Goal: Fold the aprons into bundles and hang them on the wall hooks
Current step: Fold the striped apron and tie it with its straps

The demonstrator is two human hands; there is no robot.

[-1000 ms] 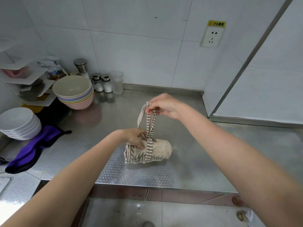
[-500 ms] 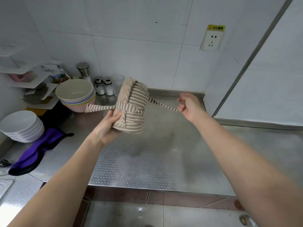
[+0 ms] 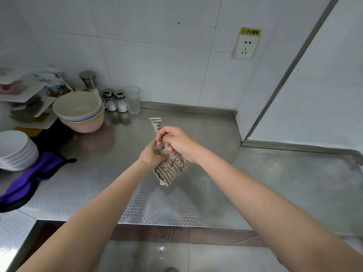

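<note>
A beige-and-brown striped apron bundle [image 3: 170, 170] hangs above the steel counter [image 3: 196, 193], held between both hands. My left hand [image 3: 152, 156] grips the bundle's upper left side from below. My right hand [image 3: 176, 141] pinches the striped strap [image 3: 156, 123], whose loose end sticks up above the fingers. The two hands are close together, almost touching. A purple apron [image 3: 29, 181] lies crumpled at the counter's left end. No wall hooks are in view.
A stack of coloured bowls [image 3: 80, 112] and white plates [image 3: 16, 150] stand at the left. Shakers [image 3: 115, 101] and a glass [image 3: 133, 100] line the back wall. A wall socket [image 3: 245, 46] is upper right. The counter's front edge runs below my arms.
The bundle came down from chest height toward the counter. My right hand moved left from the stretched-out strap to meet my left hand at the bundle's top.
</note>
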